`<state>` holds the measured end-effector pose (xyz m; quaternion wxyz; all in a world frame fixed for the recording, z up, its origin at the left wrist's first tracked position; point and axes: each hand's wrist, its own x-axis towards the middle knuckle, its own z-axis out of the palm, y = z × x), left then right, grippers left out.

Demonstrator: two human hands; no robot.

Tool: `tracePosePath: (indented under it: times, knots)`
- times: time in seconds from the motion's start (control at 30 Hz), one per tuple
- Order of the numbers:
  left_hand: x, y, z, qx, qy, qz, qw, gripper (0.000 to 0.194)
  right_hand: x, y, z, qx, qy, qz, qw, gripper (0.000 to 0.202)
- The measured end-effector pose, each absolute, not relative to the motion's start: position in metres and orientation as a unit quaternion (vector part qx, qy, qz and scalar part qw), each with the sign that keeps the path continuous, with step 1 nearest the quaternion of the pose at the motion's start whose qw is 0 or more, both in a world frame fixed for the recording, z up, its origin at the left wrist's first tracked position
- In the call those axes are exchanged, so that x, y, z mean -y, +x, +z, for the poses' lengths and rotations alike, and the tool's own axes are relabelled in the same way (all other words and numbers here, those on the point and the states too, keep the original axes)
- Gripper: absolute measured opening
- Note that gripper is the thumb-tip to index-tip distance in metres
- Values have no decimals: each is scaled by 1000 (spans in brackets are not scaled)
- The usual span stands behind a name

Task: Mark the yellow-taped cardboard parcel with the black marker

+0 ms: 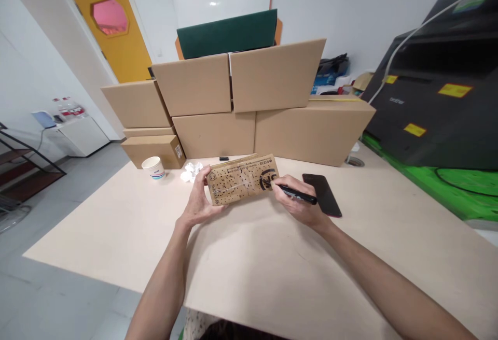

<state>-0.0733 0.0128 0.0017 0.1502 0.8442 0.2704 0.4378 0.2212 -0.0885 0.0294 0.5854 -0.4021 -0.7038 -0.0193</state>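
While your left hand (200,200) fingers clamp the card's (241,179) left edge, your right hand (298,202) fingers pinch a marker (298,194), tip on the card, beside a phone (322,194) on the surface (249,257).

cardboard piece (241,179): brown, black speckles and print
marker (298,194): black
phone (322,194), right of cardboard piece: black
cup (153,167), left of cardboard piece: white, blue mark
surface (249,257): pale beige
boxes (241,107), behind cardboard piece: plain brown
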Motion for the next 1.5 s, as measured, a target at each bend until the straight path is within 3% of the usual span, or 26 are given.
tracePosePath:
  times: [0.33, 1.5]
  knots:
    - [-12, -73, 6, -273, 839, 440, 167, 112, 94, 226, 35, 678, -411, -100, 601, 16]
    - [-12, -73, 6, -273, 841, 444, 145, 111, 87, 232, 33, 646, -470, -10, 602, 11]
